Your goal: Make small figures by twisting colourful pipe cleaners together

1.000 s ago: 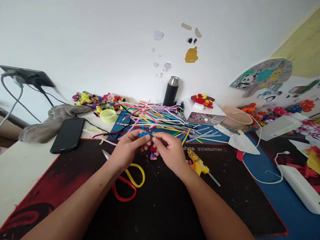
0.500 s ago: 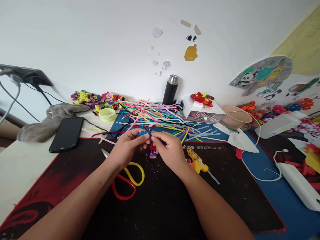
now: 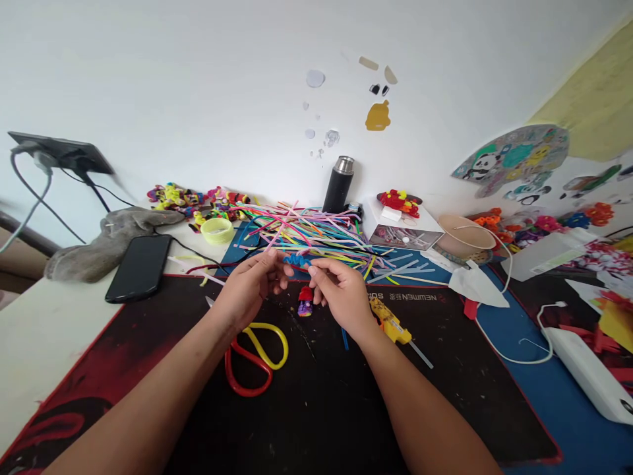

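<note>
A blue pipe cleaner (image 3: 297, 260), bent into a wavy coil, stretches between my hands above the mat. My right hand (image 3: 341, 293) pinches its right end between thumb and forefinger. At the other end, my left hand (image 3: 250, 287) is closed, thumb against forefinger, with the coil at its fingertips; its exact hold is partly hidden. Just below lies a small red and purple figure (image 3: 305, 303). Scissors (image 3: 250, 363) with red and yellow handles rest under my left wrist. Beside my right wrist is a yellow glue gun (image 3: 390, 322) with a glue stick in its back.
Many loose pipe cleaners (image 3: 306, 227) lie heaped behind my hands. A black flask (image 3: 339, 185) and a white drawer box (image 3: 403, 224) stand by the wall. Left are a phone (image 3: 138, 269) and a roll of tape (image 3: 217, 231); right, a white power strip (image 3: 588, 376).
The blue pipe cleaner, bunched up in my left fingers before, now shows as a wavy length between my hands. My hands have moved slightly apart. A blue strand now shows below my right hand.
</note>
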Tool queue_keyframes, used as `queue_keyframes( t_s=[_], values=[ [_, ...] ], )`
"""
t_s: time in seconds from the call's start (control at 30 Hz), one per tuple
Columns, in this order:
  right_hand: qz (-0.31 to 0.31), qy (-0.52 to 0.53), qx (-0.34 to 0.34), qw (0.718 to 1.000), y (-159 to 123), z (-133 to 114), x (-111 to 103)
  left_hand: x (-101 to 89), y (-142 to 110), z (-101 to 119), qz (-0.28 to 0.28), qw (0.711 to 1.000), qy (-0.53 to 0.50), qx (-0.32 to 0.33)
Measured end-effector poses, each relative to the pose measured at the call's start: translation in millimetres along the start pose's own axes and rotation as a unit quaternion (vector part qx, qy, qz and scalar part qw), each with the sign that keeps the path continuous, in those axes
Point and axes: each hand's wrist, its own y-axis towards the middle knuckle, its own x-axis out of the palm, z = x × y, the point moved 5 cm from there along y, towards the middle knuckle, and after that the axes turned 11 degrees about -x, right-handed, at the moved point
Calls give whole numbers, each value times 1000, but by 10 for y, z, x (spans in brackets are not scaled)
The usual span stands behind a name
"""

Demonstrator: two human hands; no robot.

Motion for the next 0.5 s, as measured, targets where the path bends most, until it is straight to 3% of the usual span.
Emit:
queue_keyframes(
  t_s=[0.5],
  values=[
    [1,26,28,999,4,98,-8,-10,22,-33,-42,999,34,0]
  ],
)
